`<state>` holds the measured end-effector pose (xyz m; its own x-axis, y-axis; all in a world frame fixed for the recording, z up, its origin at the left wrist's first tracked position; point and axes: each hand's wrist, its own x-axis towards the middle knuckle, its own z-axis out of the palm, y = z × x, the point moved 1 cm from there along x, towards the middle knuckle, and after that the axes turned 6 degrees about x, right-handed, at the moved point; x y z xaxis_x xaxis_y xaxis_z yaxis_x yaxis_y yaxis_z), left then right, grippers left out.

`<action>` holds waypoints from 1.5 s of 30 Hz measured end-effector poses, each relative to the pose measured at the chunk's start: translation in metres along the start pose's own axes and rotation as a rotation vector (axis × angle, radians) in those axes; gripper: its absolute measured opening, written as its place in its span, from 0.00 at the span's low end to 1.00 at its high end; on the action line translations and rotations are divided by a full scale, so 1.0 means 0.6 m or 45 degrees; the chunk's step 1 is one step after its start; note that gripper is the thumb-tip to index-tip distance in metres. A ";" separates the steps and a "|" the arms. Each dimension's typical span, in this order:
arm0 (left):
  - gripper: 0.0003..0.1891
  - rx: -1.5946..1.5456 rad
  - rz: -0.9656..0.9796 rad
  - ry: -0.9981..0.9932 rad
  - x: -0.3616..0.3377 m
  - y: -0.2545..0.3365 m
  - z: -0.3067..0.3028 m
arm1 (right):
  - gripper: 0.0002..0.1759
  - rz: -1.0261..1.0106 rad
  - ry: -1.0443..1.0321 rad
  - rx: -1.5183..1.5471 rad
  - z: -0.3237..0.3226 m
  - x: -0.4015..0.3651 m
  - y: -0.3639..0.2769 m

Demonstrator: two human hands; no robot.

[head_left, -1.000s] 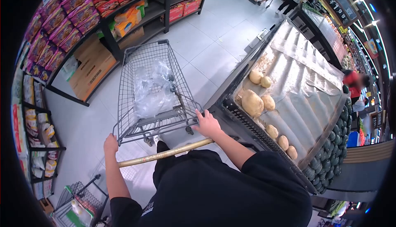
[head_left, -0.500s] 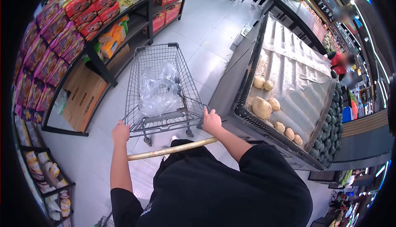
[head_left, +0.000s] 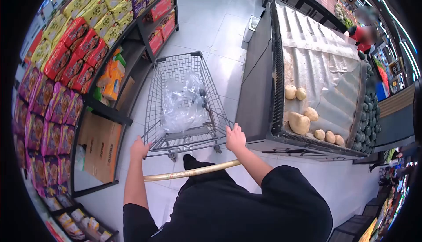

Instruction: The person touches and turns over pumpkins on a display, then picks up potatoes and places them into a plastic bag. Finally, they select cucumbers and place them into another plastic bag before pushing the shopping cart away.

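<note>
A grey wire shopping cart point(head_left: 176, 56) stands in front of me, with clear plastic bags point(head_left: 180, 110) in its basket. Something dark shows through the plastic on the right side. My left hand point(head_left: 140, 148) is closed around the rear left corner of the basket. At the rear right corner, my right hand point(head_left: 236, 137) is closed on the rim, fingers bent over it. The cart's gold-coloured handle bar point(head_left: 193, 172) runs below both hands, across my forearms and close to my body.
Left, shelves hold red snack packs point(head_left: 72, 66) and purple packs point(head_left: 48, 123) above a cardboard box point(head_left: 100, 147). Right, a produce stand point(head_left: 255, 88) bears several pale root vegetables point(head_left: 300, 123) and dark green produce point(head_left: 365, 125). A person in red point(head_left: 361, 37) stands beyond. Tiled aisle floor point(head_left: 198, 26) runs ahead.
The view has turned, and the left shelves fill more of it. Cart and hands sit slightly lower and further right in view. Both hands keep their hold on the basket corners.
</note>
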<state>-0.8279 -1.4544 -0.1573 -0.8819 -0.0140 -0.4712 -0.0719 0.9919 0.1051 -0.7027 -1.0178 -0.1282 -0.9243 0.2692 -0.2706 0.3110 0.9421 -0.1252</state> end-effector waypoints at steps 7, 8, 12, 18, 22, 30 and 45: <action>0.29 -0.221 0.157 -0.001 0.192 -0.029 -0.043 | 0.28 0.240 0.000 0.114 -0.011 0.069 -0.060; 0.28 -0.166 0.152 -0.013 0.213 -0.029 -0.056 | 0.28 0.250 -0.005 0.132 -0.005 0.080 -0.066; 0.25 -0.078 0.266 0.013 0.311 -0.035 -0.086 | 0.24 0.330 0.016 0.127 0.003 0.111 -0.102; 0.21 0.105 0.311 -0.066 0.435 -0.007 -0.160 | 0.18 0.505 0.145 0.208 0.010 0.139 -0.178; 0.21 0.084 0.350 -0.174 0.539 -0.008 -0.177 | 0.16 0.617 0.140 0.259 0.015 0.144 -0.233; 0.22 0.471 0.634 -0.023 0.569 0.042 -0.270 | 0.22 0.886 0.115 0.330 0.024 0.113 -0.361; 0.23 0.423 0.889 -0.180 0.605 0.003 -0.214 | 0.17 1.117 0.168 0.316 0.065 -0.030 -0.476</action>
<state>-1.2080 -1.4741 -0.2157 -0.6026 0.6208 -0.5015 0.6399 0.7513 0.1612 -0.7660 -1.2994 -0.1251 -0.3480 0.9018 -0.2563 0.9368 0.3240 -0.1321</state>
